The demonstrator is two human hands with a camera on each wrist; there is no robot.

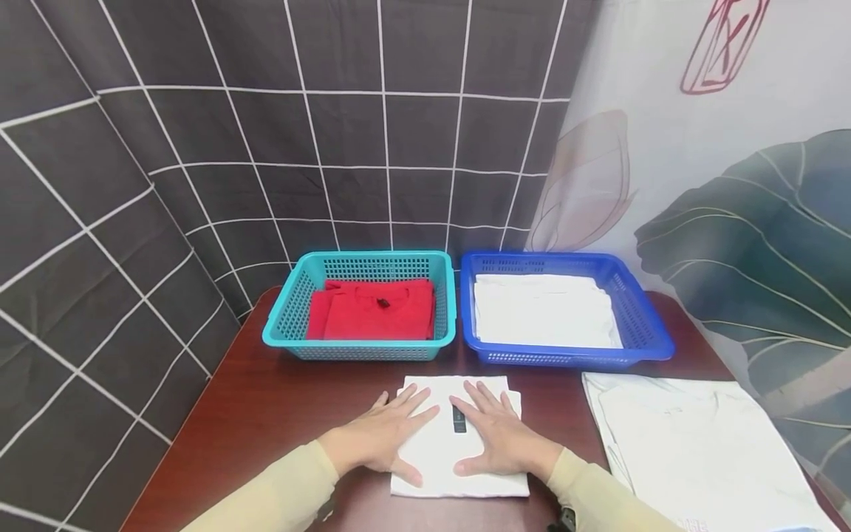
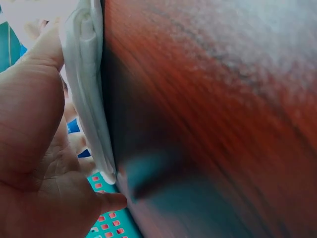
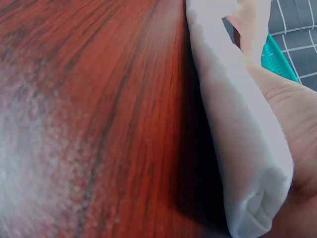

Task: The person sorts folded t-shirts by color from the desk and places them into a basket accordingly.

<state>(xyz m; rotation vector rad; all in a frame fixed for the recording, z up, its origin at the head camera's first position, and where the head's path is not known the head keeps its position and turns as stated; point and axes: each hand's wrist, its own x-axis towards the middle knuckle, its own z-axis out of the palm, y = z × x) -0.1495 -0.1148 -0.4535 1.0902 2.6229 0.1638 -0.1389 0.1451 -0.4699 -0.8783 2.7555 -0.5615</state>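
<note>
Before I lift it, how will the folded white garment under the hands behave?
The folded white garment shows soft, rounded folds, so it likely sags when pinched. Its layered edge may slip open. Lying flat, it seems unlikely to roll.

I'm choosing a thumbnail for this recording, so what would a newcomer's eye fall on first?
Probably the folded red shirt in the turquoise basket, at the back of the table, left of the blue basket. Next might come the hands, left hand and right hand, spread on a folded white garment with a dark label, in front of the baskets.
</note>
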